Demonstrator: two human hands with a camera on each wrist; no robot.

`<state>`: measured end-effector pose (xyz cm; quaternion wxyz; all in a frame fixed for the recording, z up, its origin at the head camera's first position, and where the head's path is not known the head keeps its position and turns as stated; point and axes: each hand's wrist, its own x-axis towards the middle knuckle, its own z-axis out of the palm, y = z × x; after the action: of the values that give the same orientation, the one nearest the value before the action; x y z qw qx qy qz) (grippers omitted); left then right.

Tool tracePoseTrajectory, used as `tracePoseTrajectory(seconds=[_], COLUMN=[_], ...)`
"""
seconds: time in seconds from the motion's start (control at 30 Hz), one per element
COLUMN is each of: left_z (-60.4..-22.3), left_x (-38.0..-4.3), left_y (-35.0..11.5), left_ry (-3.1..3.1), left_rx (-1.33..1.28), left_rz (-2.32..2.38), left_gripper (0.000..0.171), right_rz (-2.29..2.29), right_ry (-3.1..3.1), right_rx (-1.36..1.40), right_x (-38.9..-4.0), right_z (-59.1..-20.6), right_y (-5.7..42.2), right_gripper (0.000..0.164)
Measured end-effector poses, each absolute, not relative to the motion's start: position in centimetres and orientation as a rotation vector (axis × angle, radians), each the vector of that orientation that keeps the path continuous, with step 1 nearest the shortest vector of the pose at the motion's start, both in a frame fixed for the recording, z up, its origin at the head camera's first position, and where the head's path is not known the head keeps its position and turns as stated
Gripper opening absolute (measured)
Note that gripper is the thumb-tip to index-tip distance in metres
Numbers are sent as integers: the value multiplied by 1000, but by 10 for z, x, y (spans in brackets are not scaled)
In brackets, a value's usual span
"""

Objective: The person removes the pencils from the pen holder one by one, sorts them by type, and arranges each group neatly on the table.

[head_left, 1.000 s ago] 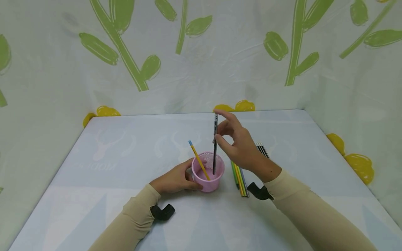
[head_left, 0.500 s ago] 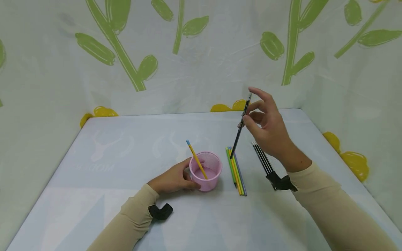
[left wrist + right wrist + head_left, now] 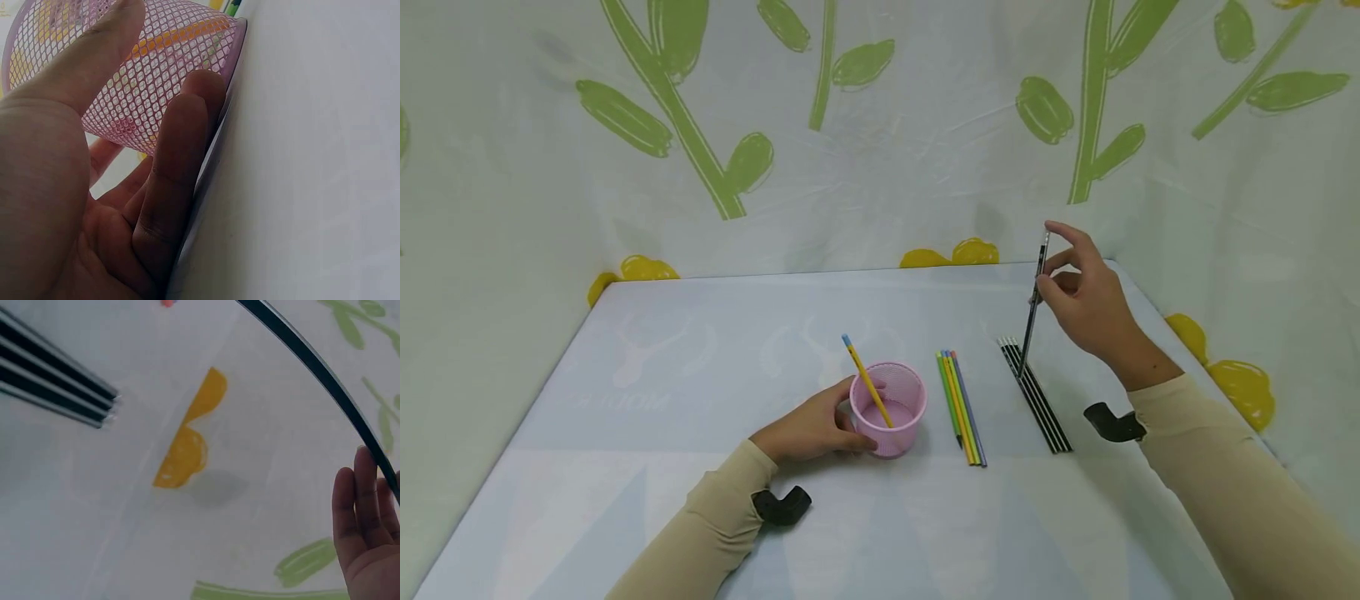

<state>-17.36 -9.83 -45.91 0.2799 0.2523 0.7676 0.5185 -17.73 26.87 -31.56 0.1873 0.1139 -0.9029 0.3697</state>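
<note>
My left hand (image 3: 812, 425) grips a pink mesh pen holder (image 3: 891, 442) from its left side, thumb in front; the left wrist view shows fingers around the mesh wall (image 3: 125, 94). One yellow pencil (image 3: 868, 379) with a blue end leans inside the holder. At the right, my right hand (image 3: 1093, 304) pinches a black pencil (image 3: 1033, 308) near its top, index fingertip on the upper end. That pencil stands nearly upright, its lower end overlapping a row of black pencils (image 3: 1045, 408) in the head view. In the right wrist view the held pencil (image 3: 325, 375) crosses the upper right.
Between the holder and the black row lies a bundle of green, yellow and purple pencils (image 3: 962, 408). The pale table (image 3: 700, 517) meets a white wall (image 3: 880, 167) printed with green leaves and yellow shapes at its back edge.
My right hand has carried the black pencil out of the pen holder, rightward past the coloured pencils to the black row. The left hand has kept its grip on the holder.
</note>
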Motion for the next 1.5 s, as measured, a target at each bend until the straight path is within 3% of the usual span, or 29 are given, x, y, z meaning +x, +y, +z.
tracePoseTrajectory(seconds=[0.23, 0.77, 1.5], left_z=[-459, -458, -457], left_x=[-174, -174, -173], left_y=[-99, -97, -97], left_ry=[2057, 2035, 2025], left_rx=[673, 669, 650], left_rz=[1388, 1407, 1413], left_gripper=[78, 80, 79], right_rz=[1018, 931, 916], right_ry=[-2802, -3242, -3368], right_rx=[159, 164, 223], right_x=[-189, -204, -212], right_z=[-346, -401, -410], right_y=[301, 328, 318], right_gripper=[63, 60, 56])
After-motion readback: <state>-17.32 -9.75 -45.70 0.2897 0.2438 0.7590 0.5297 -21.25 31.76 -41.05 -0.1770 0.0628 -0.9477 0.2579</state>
